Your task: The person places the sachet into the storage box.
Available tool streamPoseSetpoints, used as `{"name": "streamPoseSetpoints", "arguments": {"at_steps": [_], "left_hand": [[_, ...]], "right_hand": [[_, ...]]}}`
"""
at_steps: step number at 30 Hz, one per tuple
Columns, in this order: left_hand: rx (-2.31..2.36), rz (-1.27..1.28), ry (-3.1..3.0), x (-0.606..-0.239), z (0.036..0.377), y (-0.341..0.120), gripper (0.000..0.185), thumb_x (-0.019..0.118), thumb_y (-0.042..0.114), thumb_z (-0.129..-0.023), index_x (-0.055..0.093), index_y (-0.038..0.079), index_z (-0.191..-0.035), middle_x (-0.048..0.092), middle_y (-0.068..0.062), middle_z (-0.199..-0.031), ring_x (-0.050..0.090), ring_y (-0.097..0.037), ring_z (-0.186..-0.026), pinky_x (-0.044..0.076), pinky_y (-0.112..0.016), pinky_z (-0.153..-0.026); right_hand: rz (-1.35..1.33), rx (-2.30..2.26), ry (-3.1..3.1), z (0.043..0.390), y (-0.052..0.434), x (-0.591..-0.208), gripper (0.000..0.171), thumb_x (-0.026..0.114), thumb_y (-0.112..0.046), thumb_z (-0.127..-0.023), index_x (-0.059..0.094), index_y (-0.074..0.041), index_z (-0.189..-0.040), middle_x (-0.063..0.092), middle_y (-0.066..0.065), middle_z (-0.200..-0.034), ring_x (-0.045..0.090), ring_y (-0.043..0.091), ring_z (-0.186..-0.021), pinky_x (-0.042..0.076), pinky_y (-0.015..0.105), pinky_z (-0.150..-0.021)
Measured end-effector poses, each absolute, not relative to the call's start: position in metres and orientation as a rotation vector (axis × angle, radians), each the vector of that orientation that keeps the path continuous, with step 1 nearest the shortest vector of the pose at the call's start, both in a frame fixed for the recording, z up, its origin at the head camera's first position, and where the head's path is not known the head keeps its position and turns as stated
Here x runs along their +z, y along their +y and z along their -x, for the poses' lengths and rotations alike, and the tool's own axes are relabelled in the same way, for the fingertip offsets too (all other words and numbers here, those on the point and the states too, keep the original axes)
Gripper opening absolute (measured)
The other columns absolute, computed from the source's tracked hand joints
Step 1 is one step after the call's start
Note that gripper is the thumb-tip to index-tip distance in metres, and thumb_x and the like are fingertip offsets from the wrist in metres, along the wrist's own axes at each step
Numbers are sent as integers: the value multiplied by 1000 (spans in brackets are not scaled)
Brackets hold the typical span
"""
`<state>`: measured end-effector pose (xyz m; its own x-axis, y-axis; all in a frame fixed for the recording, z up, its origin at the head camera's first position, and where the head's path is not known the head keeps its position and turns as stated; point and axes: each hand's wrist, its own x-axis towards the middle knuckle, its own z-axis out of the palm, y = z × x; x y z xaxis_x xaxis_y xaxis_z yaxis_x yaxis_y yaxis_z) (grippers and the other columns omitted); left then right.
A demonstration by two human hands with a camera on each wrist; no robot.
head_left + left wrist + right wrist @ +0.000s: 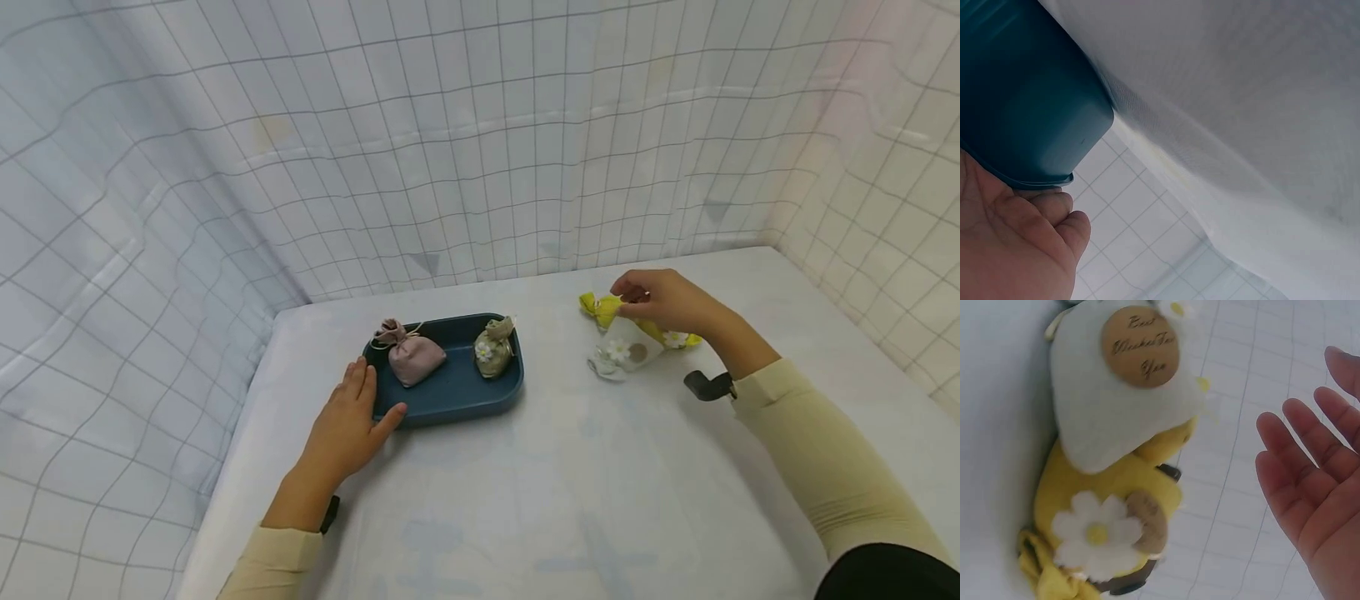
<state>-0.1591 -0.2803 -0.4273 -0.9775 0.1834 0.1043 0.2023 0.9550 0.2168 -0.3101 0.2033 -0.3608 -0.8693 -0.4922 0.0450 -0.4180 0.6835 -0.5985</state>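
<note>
Left hand (345,427): fingers extended, thumb splayed, touching blue tray (450,393) | Right hand (671,302): fingers relaxed, unclosed, above yellow pouch (602,311), white daisy-trimmed pouch (624,348)

I've got white grid-lined curtains (480,150) hanging right behind the white-covered table (540,492), more running down both sides, lines rippling!

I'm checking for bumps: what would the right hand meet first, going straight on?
Most likely the yellow pouch nearest the right hand's fingertips; the depth between them is unclear.
</note>
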Motion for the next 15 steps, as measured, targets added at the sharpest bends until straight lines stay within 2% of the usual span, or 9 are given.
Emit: {"name": "streamPoseSetpoints", "arguments": {"at_steps": [6, 15], "left_hand": [[-353, 302, -3019, -428, 160, -281, 90, 46, 57, -101, 22, -14, -151, 15, -30, -159, 11, -44, -148, 18, -58, -116], [-357, 302, -3016, -430, 160, -281, 90, 46, 57, -101, 21, -14, -152, 14, -30, -159, 11, -44, -148, 18, -59, -116]], "right_hand": [[659, -986, 2786, 302, 224, -367, 32, 70, -21, -95, 64, -4, -122, 67, 13, -121, 61, 28, -111, 50, 48, -88], [648, -983, 2769, 290, 241, -385, 31, 66, -24, -97, 63, -5, -122, 67, 12, -116, 61, 27, -108, 50, 44, -86]]}}
